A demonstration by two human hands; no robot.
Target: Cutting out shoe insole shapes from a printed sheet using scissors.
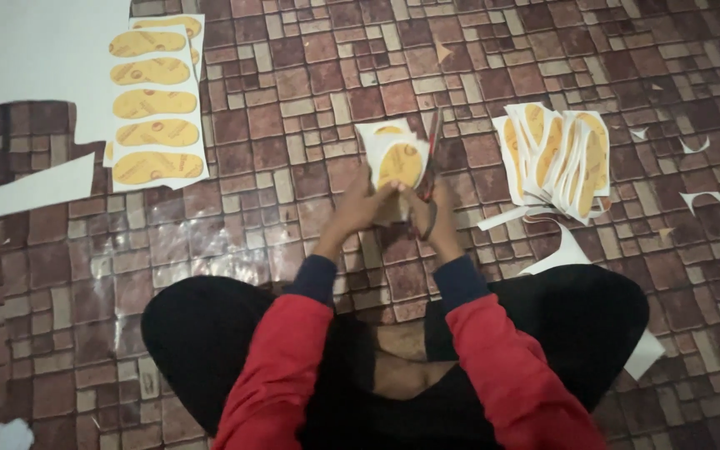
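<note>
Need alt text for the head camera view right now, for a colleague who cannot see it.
Seen from above, a seated person's left hand holds a white sheet printed with a yellow insole shape while the right hand works scissors along it. An uncut strip of yellow insole prints lies on the brick-patterned floor to the left, a pile of cut pieces to the right.

The scene was dim and warm-toned, lit softly from above with no hard shadows. A patch of glare shone on the glossy brown brick-patterned floor at the left. The large white sheet in the upper left corner looked greyish rather than bright. Detail was soft throughout, and the hands showed slight motion blur. The black trousers lost all texture.
</note>
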